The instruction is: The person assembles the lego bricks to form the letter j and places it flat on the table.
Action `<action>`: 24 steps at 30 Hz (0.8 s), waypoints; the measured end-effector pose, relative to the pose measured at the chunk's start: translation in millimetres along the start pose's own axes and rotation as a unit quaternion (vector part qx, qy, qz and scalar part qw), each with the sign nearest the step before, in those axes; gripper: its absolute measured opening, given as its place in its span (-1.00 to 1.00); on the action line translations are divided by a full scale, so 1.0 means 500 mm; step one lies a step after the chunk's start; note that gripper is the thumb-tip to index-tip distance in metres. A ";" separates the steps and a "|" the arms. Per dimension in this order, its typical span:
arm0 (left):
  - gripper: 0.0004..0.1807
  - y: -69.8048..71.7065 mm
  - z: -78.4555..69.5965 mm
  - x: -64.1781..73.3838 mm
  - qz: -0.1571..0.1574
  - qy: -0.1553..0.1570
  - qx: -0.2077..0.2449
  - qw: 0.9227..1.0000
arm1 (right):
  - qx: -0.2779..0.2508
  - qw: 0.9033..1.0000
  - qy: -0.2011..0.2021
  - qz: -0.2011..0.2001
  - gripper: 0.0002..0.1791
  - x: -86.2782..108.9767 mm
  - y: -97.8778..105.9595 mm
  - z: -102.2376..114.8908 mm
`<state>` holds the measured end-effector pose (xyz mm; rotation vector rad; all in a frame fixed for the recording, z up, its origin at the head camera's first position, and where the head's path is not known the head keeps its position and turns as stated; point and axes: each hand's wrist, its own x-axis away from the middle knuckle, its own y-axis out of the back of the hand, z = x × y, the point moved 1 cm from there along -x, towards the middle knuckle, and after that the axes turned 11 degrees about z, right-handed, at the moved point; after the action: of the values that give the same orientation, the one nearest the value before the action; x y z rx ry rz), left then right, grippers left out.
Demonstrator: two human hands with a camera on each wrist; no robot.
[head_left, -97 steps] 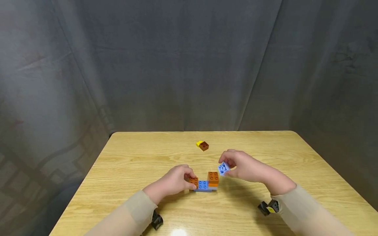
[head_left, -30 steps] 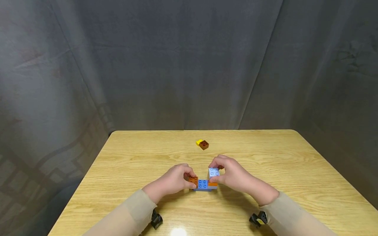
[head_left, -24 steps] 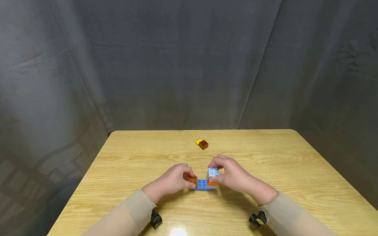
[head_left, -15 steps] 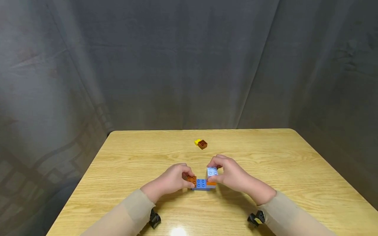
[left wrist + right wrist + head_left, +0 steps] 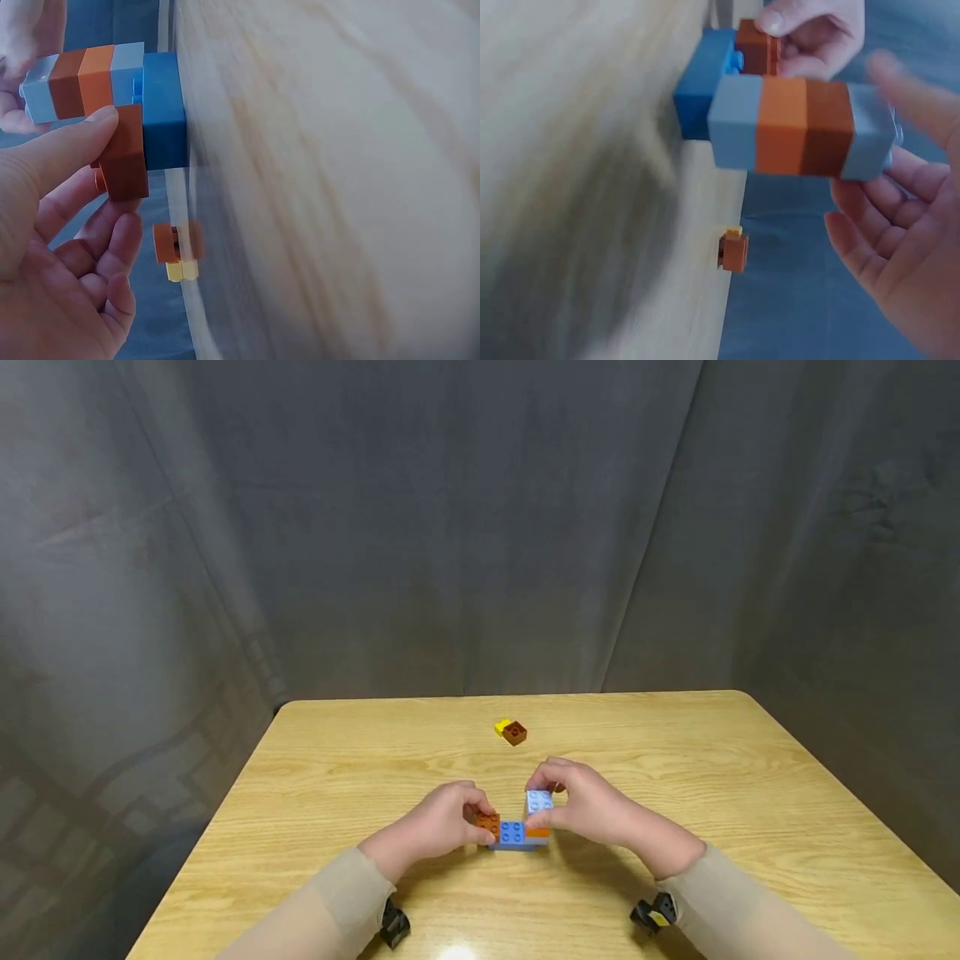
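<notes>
My left hand (image 5: 444, 820) pinches a reddish-brown brick (image 5: 129, 154) at the left end of a blue brick (image 5: 512, 832) on the table. At the blue brick's right end stands a stack: a light blue brick (image 5: 735, 124), an orange one (image 5: 781, 126), a brown one (image 5: 828, 127) and another light blue brick (image 5: 538, 800) on top. My right hand (image 5: 592, 802) holds this top brick, thumb on the near side and fingers at the far side. The thumb is blurred in the right wrist view.
Farther back on the wooden table (image 5: 360, 752) lie a brown brick (image 5: 514, 732), studs hidden, and a yellow brick (image 5: 502, 727) touching or close beside it. A grey curtain (image 5: 457, 527) hangs behind the table.
My right hand has brought the light blue brick left and turned it studs up onto the right stack. Over the last second it stays there. My left hand keeps its grip.
</notes>
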<state>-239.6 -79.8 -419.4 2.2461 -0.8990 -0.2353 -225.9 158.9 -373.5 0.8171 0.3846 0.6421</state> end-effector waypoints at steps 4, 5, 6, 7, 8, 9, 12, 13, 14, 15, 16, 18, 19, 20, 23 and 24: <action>-0.79 -0.001 0.001 0.000 -0.001 0.005 -0.003 1.000 | -0.034 0.999 0.003 -0.012 -0.81 -0.019 0.015 -0.028; -0.79 -0.001 0.001 0.000 -0.001 0.006 -0.004 1.000 | -0.044 0.999 -0.003 -0.022 -0.79 -0.025 0.018 -0.036; -0.79 -0.001 0.001 0.000 -0.001 0.007 -0.003 1.000 | -0.052 0.998 -0.014 -0.033 -0.78 -0.032 0.020 -0.047; -0.79 -0.001 0.001 0.000 -0.001 0.009 -0.005 1.000 | -0.060 0.997 -0.025 -0.044 -0.78 -0.039 0.024 -0.056; -0.79 -0.001 0.001 0.000 0.000 0.009 -0.004 1.000 | -0.065 0.996 -0.038 -0.053 -0.80 -0.047 0.026 -0.066; -0.80 -0.001 0.002 0.000 0.000 0.010 -0.004 1.000 | -0.064 0.995 -0.052 -0.062 -0.83 -0.055 0.027 -0.076; -0.80 -0.001 0.001 0.001 0.000 0.009 -0.004 1.000 | -0.047 0.991 -0.096 -0.080 -0.91 -0.079 0.030 -0.104; -0.80 -0.001 0.001 0.002 0.001 0.009 -0.004 1.000 | -0.039 0.990 -0.108 -0.083 -0.90 -0.088 0.031 -0.113; -0.80 -0.002 0.000 0.002 0.001 0.009 -0.003 1.000 | -0.029 0.989 -0.120 -0.084 -0.89 -0.097 0.030 -0.122; -0.80 -0.002 0.000 0.003 0.001 0.009 -0.002 1.000 | -0.020 0.988 -0.131 -0.084 -0.86 -0.106 0.030 -0.130; -0.80 -0.002 -0.001 0.003 0.001 0.010 -0.001 1.000 | -0.013 0.986 -0.140 -0.084 -0.82 -0.115 0.030 -0.137; -0.80 -0.003 -0.002 0.003 0.002 0.008 -0.002 1.000 | 0.000 0.985 -0.154 -0.081 -0.76 -0.133 0.029 -0.152; -0.80 -0.004 -0.004 0.003 0.003 0.007 -0.002 1.000 | 0.005 0.984 -0.159 -0.079 -0.73 -0.142 0.028 -0.158; -0.80 -0.004 -0.004 0.003 0.004 0.006 -0.003 1.000 | 0.008 0.983 -0.164 -0.077 -0.71 -0.150 0.027 -0.163; -0.80 -0.005 -0.008 0.002 0.007 0.004 -0.006 1.000 | 0.021 0.981 -0.178 -0.073 -0.62 -0.175 0.020 -0.174; -0.80 -0.005 -0.009 0.002 0.008 0.004 -0.007 1.000 | 0.024 0.980 -0.186 -0.072 -0.59 -0.181 0.018 -0.175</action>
<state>-235.5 -76.7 -417.8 2.2257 -0.9085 -0.2254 -344.7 151.7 -415.4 0.9253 0.1169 0.3364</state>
